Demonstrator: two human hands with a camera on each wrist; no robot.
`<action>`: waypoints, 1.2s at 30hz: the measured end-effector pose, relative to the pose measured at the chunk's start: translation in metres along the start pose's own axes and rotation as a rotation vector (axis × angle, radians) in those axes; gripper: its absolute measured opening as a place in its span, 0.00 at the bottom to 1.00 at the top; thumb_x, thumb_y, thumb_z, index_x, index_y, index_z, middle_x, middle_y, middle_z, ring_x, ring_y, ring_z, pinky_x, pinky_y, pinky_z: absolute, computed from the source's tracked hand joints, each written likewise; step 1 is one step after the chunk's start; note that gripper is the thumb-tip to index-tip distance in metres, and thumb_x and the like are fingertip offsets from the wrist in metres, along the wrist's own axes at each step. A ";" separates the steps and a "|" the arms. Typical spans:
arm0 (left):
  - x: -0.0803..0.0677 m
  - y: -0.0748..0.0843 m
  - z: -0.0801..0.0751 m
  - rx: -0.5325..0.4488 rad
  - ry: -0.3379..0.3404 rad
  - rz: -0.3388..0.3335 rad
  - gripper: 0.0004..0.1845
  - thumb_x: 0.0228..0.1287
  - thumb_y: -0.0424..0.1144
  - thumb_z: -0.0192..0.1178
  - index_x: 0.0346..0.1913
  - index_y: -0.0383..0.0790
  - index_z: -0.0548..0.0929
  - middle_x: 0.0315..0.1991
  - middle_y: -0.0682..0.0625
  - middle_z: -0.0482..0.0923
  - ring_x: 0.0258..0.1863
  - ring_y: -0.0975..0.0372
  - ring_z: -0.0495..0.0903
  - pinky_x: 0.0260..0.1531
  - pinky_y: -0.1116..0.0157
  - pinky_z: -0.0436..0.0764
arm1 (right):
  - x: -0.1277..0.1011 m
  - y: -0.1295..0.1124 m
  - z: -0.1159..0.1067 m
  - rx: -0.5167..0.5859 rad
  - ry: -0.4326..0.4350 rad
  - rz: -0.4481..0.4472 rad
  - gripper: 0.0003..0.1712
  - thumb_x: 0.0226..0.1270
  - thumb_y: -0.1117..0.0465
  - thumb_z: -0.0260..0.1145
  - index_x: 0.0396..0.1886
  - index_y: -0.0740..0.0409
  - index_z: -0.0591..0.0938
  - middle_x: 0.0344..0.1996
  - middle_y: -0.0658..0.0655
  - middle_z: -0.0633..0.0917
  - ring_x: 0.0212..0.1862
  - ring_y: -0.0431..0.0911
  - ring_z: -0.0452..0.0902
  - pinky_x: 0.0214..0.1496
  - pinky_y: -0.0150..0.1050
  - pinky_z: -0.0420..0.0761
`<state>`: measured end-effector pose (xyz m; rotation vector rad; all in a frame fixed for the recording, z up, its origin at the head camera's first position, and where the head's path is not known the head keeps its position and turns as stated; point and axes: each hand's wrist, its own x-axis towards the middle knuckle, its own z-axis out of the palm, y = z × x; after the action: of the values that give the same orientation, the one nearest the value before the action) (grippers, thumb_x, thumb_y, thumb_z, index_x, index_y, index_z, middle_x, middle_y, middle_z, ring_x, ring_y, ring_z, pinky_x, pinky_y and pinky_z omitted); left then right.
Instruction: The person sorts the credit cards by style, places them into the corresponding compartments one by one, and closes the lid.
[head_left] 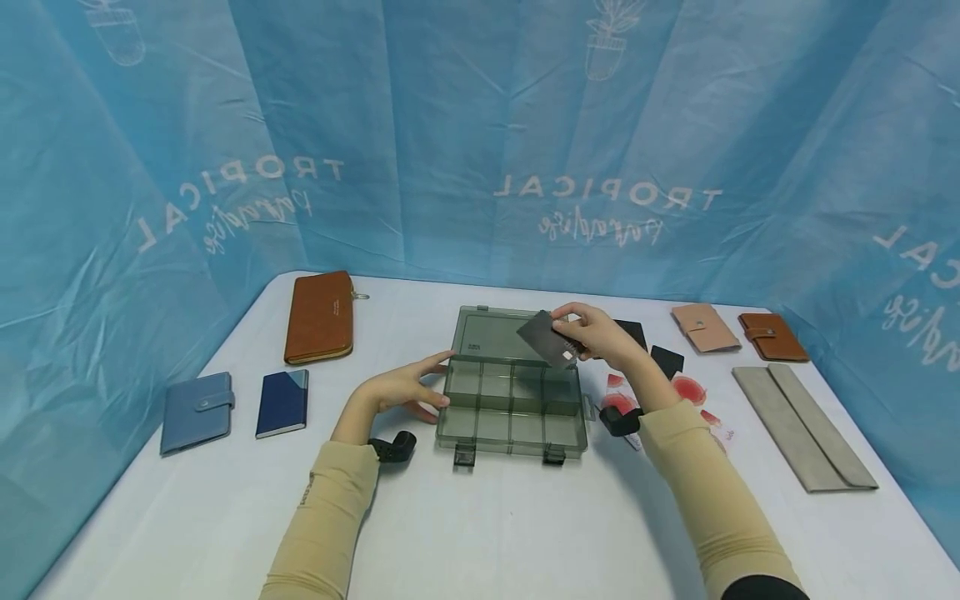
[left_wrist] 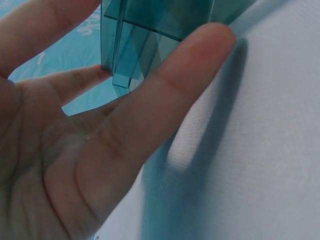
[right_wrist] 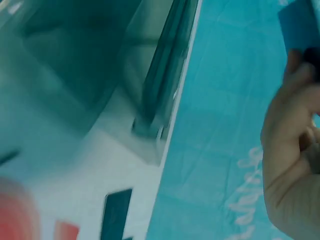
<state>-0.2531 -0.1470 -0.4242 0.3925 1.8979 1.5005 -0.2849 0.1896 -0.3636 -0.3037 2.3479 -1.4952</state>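
A dark, thin, flat card (head_left: 542,335) sits tilted between the thumb and fingers of the right hand (head_left: 600,337), which pinches it by its right side; a small pale square marks its lower end. Seen from the head, the card overlaps the right part of the box's lid (head_left: 491,335), near the middle of the surface's back edge. The left hand (head_left: 397,390) has its fingers spread apart, fingertips touching the left side of the box (head_left: 510,447).

The box is smoky green see-through plastic, rectangular, its lid laid back toward the surface's back edge and two darker clasps (head_left: 464,455) on its front. Straight dividers split it into two rows of compartments; a darker patch shows in the rear right one, though whether shadow or content I cannot tell.

Right of the box lie red-printed cards (head_left: 690,389). Toward the back left corner lies a smooth brown zip wallet (head_left: 321,317); by the right edge, a long, matte grey pouch (head_left: 802,429).
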 end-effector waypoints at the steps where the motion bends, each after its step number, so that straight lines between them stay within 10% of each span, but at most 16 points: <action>1: 0.000 0.000 0.000 -0.002 -0.001 0.001 0.48 0.59 0.28 0.61 0.74 0.51 0.42 0.71 0.37 0.37 0.44 0.53 0.77 0.40 0.53 0.83 | 0.001 -0.003 0.003 -0.011 -0.020 -0.010 0.21 0.70 0.55 0.55 0.60 0.54 0.70 0.33 0.57 0.77 0.24 0.43 0.71 0.25 0.39 0.78; 8: 0.000 -0.003 -0.001 -0.005 -0.004 0.001 0.48 0.59 0.28 0.61 0.74 0.50 0.42 0.71 0.36 0.37 0.43 0.53 0.77 0.40 0.52 0.83 | 0.009 -0.019 0.029 -0.124 -0.117 -0.051 0.22 0.66 0.69 0.58 0.60 0.63 0.71 0.44 0.62 0.74 0.43 0.50 0.75 0.50 0.51 0.79; 23: 0.001 -0.001 0.000 -0.004 0.002 -0.014 0.47 0.60 0.28 0.59 0.74 0.51 0.41 0.71 0.36 0.37 0.45 0.51 0.75 0.40 0.52 0.83 | 0.029 -0.034 0.088 -0.531 -0.190 -0.063 0.14 0.64 0.75 0.54 0.44 0.61 0.81 0.41 0.59 0.82 0.40 0.47 0.78 0.35 0.37 0.82; 36: 0.002 -0.002 -0.001 0.002 -0.005 -0.003 0.47 0.60 0.29 0.60 0.74 0.50 0.42 0.71 0.37 0.38 0.45 0.51 0.76 0.40 0.52 0.83 | 0.027 -0.036 0.104 -0.737 -0.190 -0.061 0.22 0.64 0.77 0.46 0.46 0.59 0.81 0.47 0.60 0.80 0.49 0.52 0.76 0.48 0.43 0.79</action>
<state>-0.2551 -0.1468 -0.4264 0.3939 1.8949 1.4946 -0.2687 0.0776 -0.3758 -0.6603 2.6480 -0.5260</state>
